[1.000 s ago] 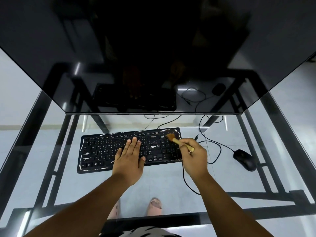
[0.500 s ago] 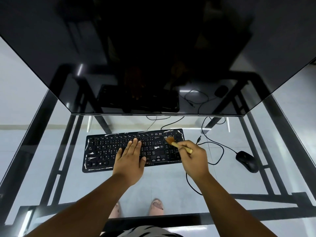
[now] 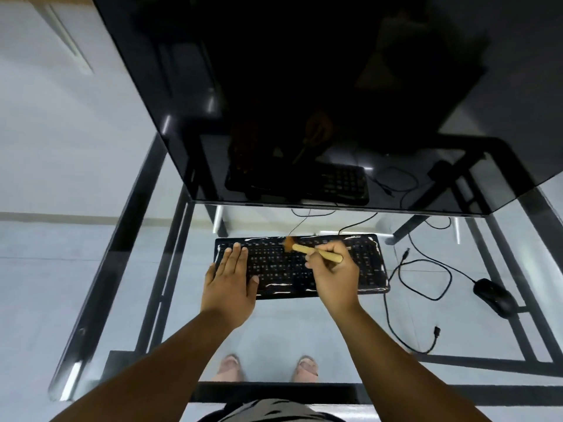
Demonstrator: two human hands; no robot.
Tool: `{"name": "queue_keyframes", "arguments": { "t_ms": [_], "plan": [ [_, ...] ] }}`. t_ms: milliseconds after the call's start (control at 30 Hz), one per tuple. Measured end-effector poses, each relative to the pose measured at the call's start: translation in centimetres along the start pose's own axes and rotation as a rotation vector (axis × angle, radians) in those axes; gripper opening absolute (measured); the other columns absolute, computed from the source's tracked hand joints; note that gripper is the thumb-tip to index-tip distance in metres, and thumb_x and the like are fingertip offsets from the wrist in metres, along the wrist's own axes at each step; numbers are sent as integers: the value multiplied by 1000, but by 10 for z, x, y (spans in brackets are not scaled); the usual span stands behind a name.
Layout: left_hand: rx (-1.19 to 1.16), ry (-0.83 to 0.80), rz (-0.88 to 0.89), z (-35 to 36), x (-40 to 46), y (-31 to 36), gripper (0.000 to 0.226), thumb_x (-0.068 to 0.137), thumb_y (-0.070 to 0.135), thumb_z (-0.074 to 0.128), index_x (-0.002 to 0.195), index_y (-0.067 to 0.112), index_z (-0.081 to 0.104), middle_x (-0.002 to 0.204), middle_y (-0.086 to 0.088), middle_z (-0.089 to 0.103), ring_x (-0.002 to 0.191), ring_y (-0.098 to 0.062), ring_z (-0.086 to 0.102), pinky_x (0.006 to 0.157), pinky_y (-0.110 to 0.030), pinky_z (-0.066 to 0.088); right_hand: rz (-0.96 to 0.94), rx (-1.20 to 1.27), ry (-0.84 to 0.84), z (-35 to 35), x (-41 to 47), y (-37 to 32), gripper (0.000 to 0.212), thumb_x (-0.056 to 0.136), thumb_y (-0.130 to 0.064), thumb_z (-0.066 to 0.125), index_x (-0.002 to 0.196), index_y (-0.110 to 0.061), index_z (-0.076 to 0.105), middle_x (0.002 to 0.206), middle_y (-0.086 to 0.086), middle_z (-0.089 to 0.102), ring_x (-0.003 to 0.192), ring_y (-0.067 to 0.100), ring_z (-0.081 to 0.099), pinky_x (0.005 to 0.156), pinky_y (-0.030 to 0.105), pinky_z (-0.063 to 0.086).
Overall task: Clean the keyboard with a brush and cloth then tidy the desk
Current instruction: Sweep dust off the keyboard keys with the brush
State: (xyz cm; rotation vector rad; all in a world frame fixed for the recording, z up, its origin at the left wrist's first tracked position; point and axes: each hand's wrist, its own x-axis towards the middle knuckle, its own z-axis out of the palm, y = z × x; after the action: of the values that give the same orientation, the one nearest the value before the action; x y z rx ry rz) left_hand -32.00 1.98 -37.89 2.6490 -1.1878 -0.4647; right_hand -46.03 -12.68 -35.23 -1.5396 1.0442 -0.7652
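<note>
A black keyboard [image 3: 281,263] with white smears along its edges lies on the glass desk [image 3: 304,330]. My left hand [image 3: 231,277] lies flat on the keyboard's left end, fingers straight. My right hand [image 3: 333,274] grips a small brush with a wooden handle [image 3: 316,252]. Its orange bristles touch the top key row near the keyboard's middle. No cloth is in view.
A large dark monitor [image 3: 304,102] stands right behind the keyboard. A black mouse [image 3: 495,296] sits at the right, with loose black cables [image 3: 426,287] looping between it and the keyboard. The desk's black frame and my feet show through the glass.
My right hand has carried the brush from the keyboard's right end leftward to its top middle. My left hand has slid from the centre to the left end. The view has shifted left.
</note>
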Motion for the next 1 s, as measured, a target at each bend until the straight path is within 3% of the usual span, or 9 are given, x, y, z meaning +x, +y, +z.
{"name": "queue_keyframes", "arguments": {
  "t_ms": [167,333,433,533,600,733,867,1000],
  "plan": [
    [-17,4,-48,-9,-7,-42,72,97,53,26,154,17,0,162,3,-3,149,-13,-4,120,-39,1,46,2,-105,57,-13,-11,14,83,-17,68,75,-25,60,70,11,70,70,41,67,64,52,54],
    [4,-117,-50,-9,-13,-72,99,78,80,8,152,17,-11,160,2,-16,148,-14,-11,119,-37,1,55,-52,-202,96,-24,-16,9,83,-22,66,77,-27,61,72,10,70,71,33,69,67,45,55],
    [13,-211,-51,-9,-16,-85,103,79,82,19,152,16,-14,156,3,-24,147,-14,-15,119,-37,1,23,-173,-235,104,-27,-10,10,86,-19,65,79,-25,60,66,9,68,60,23,65,54,35,50],
    [72,-280,-12,-7,-18,-98,110,74,85,23,152,17,-14,156,3,-27,145,-14,-20,118,-37,0,-25,-276,-126,104,-32,-6,11,86,-14,63,78,-19,58,53,1,59,44,10,49,44,26,39],
    [93,-304,16,-8,-18,-103,113,72,86,26,151,17,-16,156,2,-29,143,-14,-23,118,-36,-1,-62,-247,-89,105,-34,-7,11,86,-11,64,78,-16,58,52,2,57,42,9,46,42,24,37],
    [120,-321,49,-9,-18,-105,117,76,79,46,151,16,-19,155,1,-31,145,-17,-23,118,-36,0,-102,-281,-206,107,-39,-7,12,87,-13,65,78,-18,57,51,-1,55,42,8,44,42,24,35],
    [116,-311,48,-7,-18,-105,118,76,77,50,151,16,-18,156,0,-30,145,-18,-21,119,-36,1,-126,-345,-82,105,-39,-3,13,87,-16,63,79,-19,54,50,-1,55,42,15,47,42,30,37],
    [127,-307,52,-7,-18,-105,118,77,77,50,151,15,-18,156,-1,-29,146,-20,-21,119,-37,2,-131,-276,-236,105,-39,-8,12,88,-11,64,80,-16,57,51,-4,52,42,8,41,42,23,33]
  ]
}}
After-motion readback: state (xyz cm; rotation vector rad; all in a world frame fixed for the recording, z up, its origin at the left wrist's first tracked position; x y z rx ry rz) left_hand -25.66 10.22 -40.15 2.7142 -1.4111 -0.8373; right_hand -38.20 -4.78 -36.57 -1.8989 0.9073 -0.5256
